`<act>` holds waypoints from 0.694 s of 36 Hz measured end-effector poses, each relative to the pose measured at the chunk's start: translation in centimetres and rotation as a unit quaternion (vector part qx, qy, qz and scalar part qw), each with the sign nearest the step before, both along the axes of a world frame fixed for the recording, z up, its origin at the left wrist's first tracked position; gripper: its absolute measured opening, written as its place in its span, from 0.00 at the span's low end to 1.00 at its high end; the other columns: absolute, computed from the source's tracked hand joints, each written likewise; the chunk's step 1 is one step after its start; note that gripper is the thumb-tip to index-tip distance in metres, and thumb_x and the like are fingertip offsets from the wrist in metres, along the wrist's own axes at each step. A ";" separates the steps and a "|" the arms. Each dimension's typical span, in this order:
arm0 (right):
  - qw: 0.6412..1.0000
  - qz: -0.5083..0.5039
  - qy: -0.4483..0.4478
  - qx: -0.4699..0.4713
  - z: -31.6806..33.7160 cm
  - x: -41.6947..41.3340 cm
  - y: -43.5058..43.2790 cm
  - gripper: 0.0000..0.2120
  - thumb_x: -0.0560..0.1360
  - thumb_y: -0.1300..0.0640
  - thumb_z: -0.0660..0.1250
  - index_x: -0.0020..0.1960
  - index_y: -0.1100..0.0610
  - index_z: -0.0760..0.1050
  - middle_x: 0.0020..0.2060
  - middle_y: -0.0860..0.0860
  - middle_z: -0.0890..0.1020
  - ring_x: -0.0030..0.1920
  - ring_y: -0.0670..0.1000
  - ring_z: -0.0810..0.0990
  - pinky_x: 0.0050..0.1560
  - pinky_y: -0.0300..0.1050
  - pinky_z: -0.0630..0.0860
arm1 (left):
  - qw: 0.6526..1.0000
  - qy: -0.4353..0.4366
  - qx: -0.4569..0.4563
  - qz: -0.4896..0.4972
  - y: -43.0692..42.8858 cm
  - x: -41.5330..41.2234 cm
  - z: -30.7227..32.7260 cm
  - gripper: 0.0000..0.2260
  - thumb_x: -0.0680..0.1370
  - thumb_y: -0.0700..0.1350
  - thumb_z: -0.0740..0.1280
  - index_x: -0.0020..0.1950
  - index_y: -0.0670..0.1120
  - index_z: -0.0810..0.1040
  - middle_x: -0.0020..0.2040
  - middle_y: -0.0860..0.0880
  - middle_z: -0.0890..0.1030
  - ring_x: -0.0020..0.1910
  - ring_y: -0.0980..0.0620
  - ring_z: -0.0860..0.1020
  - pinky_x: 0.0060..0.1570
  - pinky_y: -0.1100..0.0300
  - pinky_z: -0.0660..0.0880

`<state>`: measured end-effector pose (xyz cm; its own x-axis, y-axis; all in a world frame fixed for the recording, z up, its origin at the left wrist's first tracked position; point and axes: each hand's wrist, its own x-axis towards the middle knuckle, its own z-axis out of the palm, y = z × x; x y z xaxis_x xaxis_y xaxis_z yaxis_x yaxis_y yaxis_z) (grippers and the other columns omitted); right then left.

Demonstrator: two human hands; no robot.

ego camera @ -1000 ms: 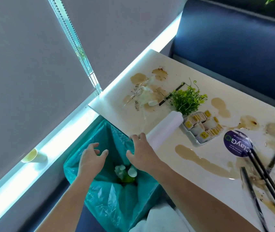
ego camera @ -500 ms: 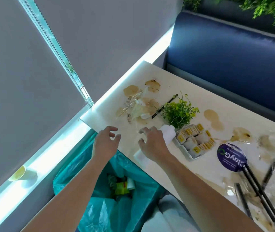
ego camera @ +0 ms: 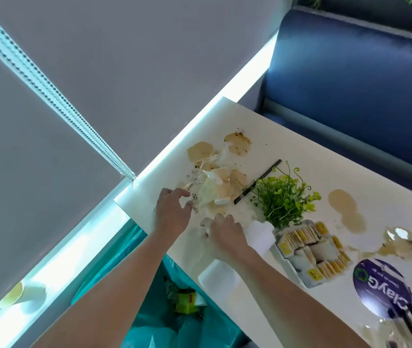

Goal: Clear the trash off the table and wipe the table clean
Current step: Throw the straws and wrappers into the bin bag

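**Wet wrapper, loose roll, and a table edge close by**

The trash in question, a crumpled clear wrapper [ego camera: 212, 189], lies in brown spills [ego camera: 199, 151] towards the far left corner of the table [ego camera: 250, 121]. The left hand [ego camera: 172, 212] hovers just beside it, fingers loosely curled with thumb and forefinger apart, holding nothing. The right hand [ego camera: 225, 232] reaches in low from the near side with its fingers forward and nothing in its hold, though blur makes it hard to say whether they touch the table.

The likely trouble is the white roll [ego camera: 260, 237], which lies under the right wrist with its near end at the table's near edge. A sweep of that forearm could roll it off into the bin [ego camera: 149, 310], or push it into the wet. The wrapper looks soaked, so dragging it rather than lifting it would probably smear the spill wider and drip over the edge. A black straw [ego camera: 257, 182] just right of the wrapper could be flicked away by a careless grab, and the small plant [ego camera: 282, 197] beside it might tip.

As for room, the bin's teal bag gapes directly below the near left edge, so the drop is short and open. The window side on the far left has no lip to stop anything. To the right, the plant and the sachet tray [ego camera: 310, 252] crowd the right hand closely.
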<state>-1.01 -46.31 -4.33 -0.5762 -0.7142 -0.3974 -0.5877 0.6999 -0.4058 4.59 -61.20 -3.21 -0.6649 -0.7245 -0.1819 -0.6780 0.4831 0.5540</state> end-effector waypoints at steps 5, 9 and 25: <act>1.000 -0.008 -0.007 -0.004 -1.6 -0.9 -0.8 0.12 0.78 0.53 0.60 0.58 0.55 0.77 0.54 0.52 0.78 0.58 0.58 0.74 0.56 0.53 0.70 | 1.000 -0.005 -0.009 -0.012 -1.0 -2.0 -1.3 0.08 0.80 0.50 0.71 0.58 0.55 0.84 0.59 0.53 0.76 0.51 0.49 0.81 0.58 0.54 0.76; 0.998 -0.041 -0.029 -0.038 -2.1 -1.5 -0.8 0.09 0.77 0.55 0.61 0.53 0.54 0.77 0.48 0.51 0.79 0.54 0.57 0.76 0.53 0.51 0.73 | 1.000 0.001 -0.008 -0.008 -1.8 -3.2 -1.9 0.09 0.79 0.47 0.71 0.59 0.54 0.84 0.61 0.52 0.79 0.53 0.48 0.82 0.59 0.51 0.78; 0.943 -0.148 0.145 -0.260 -1.3 -5.9 -1.9 0.14 0.73 0.63 0.70 0.59 0.59 0.76 0.53 0.55 0.76 0.52 0.55 0.74 0.51 0.49 0.76 | 0.985 -0.143 0.088 -0.050 0.8 -4.3 -1.7 0.11 0.74 0.48 0.74 0.52 0.50 0.75 0.44 0.51 0.80 0.45 0.50 0.79 0.44 0.57 0.75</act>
